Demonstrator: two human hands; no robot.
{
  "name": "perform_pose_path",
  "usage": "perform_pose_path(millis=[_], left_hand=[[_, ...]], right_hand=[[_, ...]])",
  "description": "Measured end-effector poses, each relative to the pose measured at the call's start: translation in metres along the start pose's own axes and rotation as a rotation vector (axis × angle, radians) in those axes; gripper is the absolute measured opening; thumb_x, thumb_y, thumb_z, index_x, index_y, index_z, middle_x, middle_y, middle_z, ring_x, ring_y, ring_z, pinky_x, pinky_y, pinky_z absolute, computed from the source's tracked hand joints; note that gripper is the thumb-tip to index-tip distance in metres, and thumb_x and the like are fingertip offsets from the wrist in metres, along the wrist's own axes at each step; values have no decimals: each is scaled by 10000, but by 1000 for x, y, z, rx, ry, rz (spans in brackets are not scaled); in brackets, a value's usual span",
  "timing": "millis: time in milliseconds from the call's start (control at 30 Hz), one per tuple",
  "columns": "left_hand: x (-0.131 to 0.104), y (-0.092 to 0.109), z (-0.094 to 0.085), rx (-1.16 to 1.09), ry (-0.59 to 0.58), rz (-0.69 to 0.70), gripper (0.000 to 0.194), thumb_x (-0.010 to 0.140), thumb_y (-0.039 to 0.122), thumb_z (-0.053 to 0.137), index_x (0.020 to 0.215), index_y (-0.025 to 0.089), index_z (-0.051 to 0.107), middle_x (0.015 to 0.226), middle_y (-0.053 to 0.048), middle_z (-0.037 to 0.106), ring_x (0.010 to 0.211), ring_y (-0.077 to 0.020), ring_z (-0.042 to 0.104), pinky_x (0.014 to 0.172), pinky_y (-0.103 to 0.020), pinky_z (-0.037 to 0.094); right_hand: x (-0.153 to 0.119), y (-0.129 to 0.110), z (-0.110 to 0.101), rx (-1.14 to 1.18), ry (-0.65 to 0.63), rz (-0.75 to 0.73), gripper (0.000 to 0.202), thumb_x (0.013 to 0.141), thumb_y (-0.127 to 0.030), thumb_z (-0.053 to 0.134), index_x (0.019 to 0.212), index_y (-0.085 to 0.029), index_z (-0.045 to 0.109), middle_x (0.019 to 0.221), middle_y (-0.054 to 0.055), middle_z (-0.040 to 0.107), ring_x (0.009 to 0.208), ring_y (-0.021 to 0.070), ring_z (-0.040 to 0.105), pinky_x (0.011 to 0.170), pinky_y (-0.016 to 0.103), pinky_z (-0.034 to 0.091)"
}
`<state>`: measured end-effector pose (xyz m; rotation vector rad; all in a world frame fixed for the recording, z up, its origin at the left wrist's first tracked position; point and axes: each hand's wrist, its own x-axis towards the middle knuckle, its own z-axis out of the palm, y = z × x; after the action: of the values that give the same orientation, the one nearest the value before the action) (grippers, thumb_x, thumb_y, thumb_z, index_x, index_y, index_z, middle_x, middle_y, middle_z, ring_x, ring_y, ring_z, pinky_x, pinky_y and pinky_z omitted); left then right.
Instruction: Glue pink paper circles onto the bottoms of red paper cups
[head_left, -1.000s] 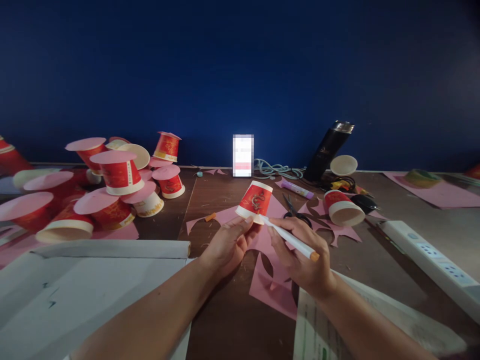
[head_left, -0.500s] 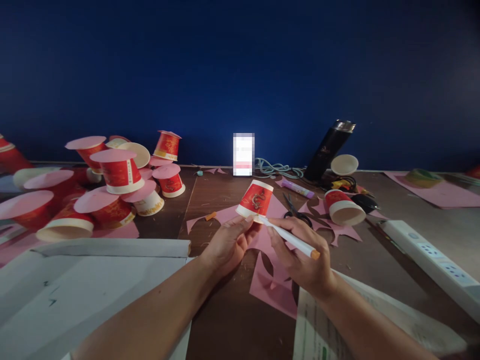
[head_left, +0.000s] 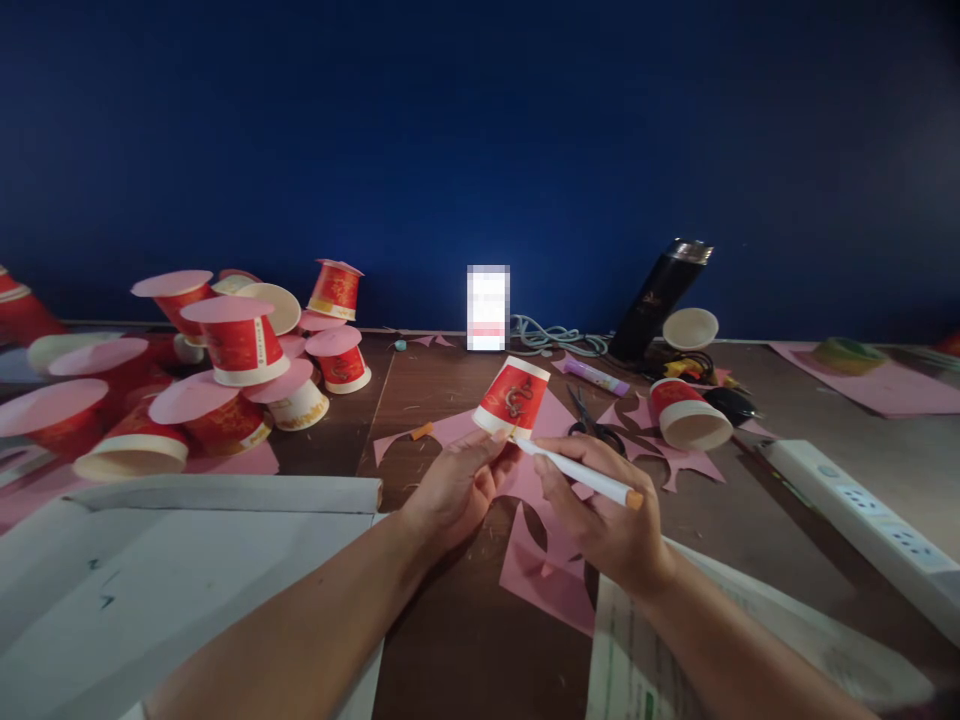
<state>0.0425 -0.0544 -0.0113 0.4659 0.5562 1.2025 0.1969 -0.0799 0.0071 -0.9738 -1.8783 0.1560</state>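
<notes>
Between thumb and fingers, my left hand [head_left: 459, 492] grips a red paper cup [head_left: 513, 398] by its white rim, the cup tilted with its base up. A dragon print shows on the cup's side. My right hand [head_left: 611, 510] is closed around a white marker pen [head_left: 581, 472] with an orange end. The pen's tip is at the cup's rim, close to my left fingertips. Pink paper offcuts [head_left: 544, 570] with curved cutouts lie beneath my hands. Just beyond my right hand rest black scissors [head_left: 592, 425], partly hidden.
Several red cups with pink paper discs [head_left: 236, 340] are piled at left, behind a white box lid [head_left: 225, 560]. A lit phone [head_left: 487, 308] stands against the blue wall. At right are a black flask [head_left: 660, 300], a purple glue stick [head_left: 592, 378], a lying cup [head_left: 688, 415] and a power strip [head_left: 870, 520].
The pen has shifted slightly, its tip moving a little left along the cup's rim and its orange end a little up. The cup has tilted slightly. Both hands keep their hold.
</notes>
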Motion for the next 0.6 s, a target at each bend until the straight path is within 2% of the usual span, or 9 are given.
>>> perform_pose_path(millis=[200, 400, 600], left_hand=[[0, 0, 0, 3, -2, -8, 86, 763, 145, 678, 838, 119, 713, 958, -84, 701, 948, -155, 627, 937, -276, 446], [-2, 3, 4, -45, 25, -27, 98, 774, 108, 660, 865, 109, 696, 958, -89, 691, 926, -150, 627, 926, -280, 467], [2, 5, 1, -111, 163, -100, 115, 798, 147, 649, 903, 114, 682, 923, -83, 680, 851, -141, 631, 864, -286, 507]], right_hand=[[1, -1, 1, 19, 2, 96, 145, 838, -166, 616, 980, -175, 643, 818, 30, 686, 671, 129, 640, 634, 250, 516], [1, -3, 0, 28, 26, 60, 173, 818, -137, 626, 984, -179, 645, 838, 23, 676, 699, 123, 641, 643, 242, 516], [0, -3, -3, 16, 207, 40, 216, 795, -104, 634, 990, -198, 640, 827, 12, 646, 666, 127, 638, 656, 268, 535]])
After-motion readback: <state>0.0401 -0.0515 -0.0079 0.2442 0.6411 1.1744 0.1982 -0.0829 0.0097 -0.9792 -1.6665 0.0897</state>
